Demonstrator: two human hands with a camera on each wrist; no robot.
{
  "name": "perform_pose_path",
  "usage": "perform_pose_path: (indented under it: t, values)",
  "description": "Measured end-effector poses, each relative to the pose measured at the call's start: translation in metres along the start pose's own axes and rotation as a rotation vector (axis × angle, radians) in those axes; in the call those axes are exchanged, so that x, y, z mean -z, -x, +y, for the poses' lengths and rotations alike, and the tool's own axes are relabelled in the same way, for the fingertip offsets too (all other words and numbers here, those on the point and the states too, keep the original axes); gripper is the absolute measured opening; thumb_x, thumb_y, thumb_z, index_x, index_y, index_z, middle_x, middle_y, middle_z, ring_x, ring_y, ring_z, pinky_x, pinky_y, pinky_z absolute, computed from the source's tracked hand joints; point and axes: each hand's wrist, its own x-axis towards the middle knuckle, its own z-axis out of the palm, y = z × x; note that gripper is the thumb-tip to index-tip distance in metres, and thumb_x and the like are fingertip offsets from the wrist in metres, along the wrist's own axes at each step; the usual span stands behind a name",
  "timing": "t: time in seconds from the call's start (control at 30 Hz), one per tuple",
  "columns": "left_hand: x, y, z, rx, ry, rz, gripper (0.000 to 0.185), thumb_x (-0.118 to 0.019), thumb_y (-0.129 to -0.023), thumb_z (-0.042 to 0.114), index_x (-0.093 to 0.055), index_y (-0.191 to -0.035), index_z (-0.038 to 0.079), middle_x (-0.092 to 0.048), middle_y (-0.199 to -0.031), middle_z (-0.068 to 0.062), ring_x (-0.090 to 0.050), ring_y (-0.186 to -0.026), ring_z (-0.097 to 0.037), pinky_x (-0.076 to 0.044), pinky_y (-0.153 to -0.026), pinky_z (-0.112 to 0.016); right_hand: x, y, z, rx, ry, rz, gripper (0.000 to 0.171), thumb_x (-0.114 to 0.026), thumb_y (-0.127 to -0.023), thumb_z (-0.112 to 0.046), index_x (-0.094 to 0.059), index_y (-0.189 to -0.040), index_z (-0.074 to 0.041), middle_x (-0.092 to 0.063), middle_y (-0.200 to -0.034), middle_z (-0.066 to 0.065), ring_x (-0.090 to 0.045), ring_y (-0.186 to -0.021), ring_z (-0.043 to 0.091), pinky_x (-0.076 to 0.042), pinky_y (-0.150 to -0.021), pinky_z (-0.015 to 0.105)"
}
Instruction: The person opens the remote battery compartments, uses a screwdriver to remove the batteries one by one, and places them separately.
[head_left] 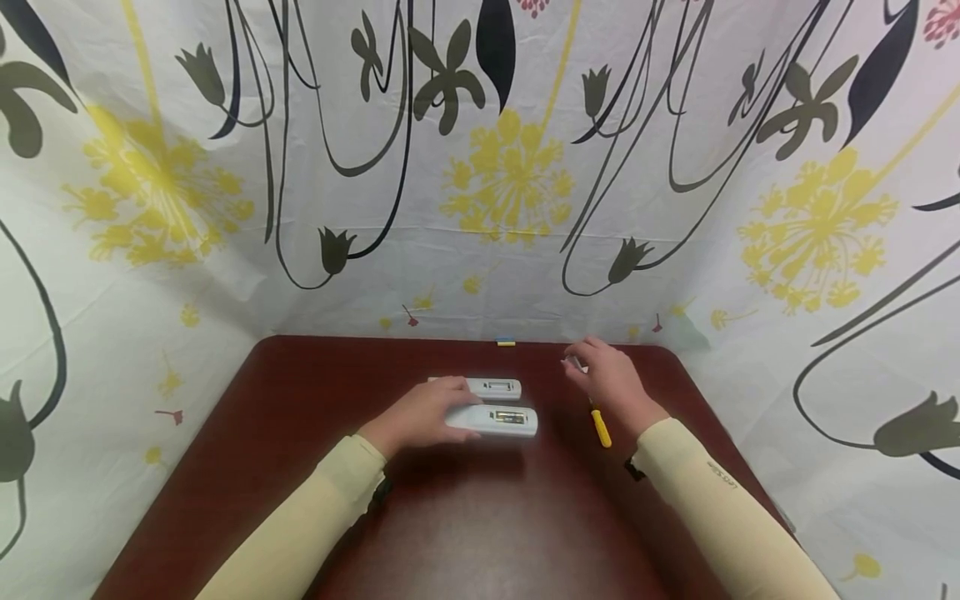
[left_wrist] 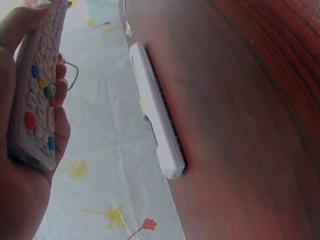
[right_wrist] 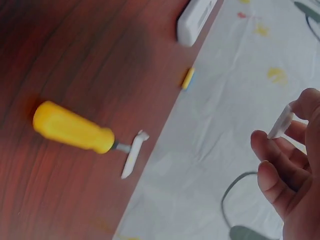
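My left hand grips a white remote control, held above the table with its back and uncovered battery compartment facing up. Its colored buttons show from below in the left wrist view. A second white remote control lies on the table just beyond, buttons down, its battery compartment also uncovered. At the right, my right hand pinches a small white battery cover between thumb and fingers, raised off the table. Below it, a similar white cover lies at the tip of a yellow-handled screwdriver.
A small yellow and blue object lies at the far edge of the dark red table. Flower-patterned white cloth hangs behind the table and along both sides.
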Motion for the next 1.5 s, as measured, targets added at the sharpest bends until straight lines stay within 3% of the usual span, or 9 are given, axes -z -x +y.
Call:
perform_pose_path:
  t: [0.27,0.97,1.3,1.5]
  values:
    - [-0.002,-0.001,-0.002,0.015,0.009,-0.012,0.055,-0.084,-0.094,0.058,-0.076,-0.14,0.027,-0.066,-0.13,0.006,-0.059,-0.112,-0.011,-0.054,-0.095,-0.032,-0.002,-0.006,0.031,-0.066,0.023,-0.017,0.018,-0.074,-0.107,-0.022,-0.08,-0.119,-0.01,-0.072,-0.114,0.009,-0.07,-0.094,0.031,-0.062,-0.088,0.055]
    - [-0.005,-0.002,-0.002,0.008,0.019,-0.008,0.055,-0.085,-0.094,0.059,-0.077,-0.138,0.027,-0.066,-0.132,0.006,-0.06,-0.114,-0.011,-0.054,-0.096,-0.032,-0.008,-0.03,0.076,-0.143,0.115,0.004,0.024,-0.072,-0.105,-0.017,-0.079,-0.117,0.003,-0.075,-0.112,0.024,-0.071,-0.098,0.045,-0.059,-0.083,0.063]
    - [-0.004,-0.001,-0.002,0.016,0.012,-0.013,0.056,-0.085,-0.094,0.058,-0.076,-0.139,0.026,-0.066,-0.133,0.005,-0.06,-0.114,-0.012,-0.054,-0.097,-0.033,-0.016,-0.038,0.092,-0.282,0.09,-0.015,0.026,-0.071,-0.105,-0.019,-0.08,-0.114,0.004,-0.076,-0.112,0.026,-0.072,-0.098,0.044,-0.06,-0.086,0.062]
    - [-0.004,-0.001,-0.002,0.017,0.021,-0.009,0.056,-0.084,-0.094,0.058,-0.077,-0.139,0.026,-0.066,-0.131,0.005,-0.06,-0.114,-0.012,-0.055,-0.096,-0.033,-0.024,-0.036,0.106,-0.312,0.06,-0.028,0.025,-0.072,-0.106,-0.019,-0.078,-0.109,0.005,-0.075,-0.103,0.024,-0.071,-0.088,0.04,-0.06,-0.079,0.06]
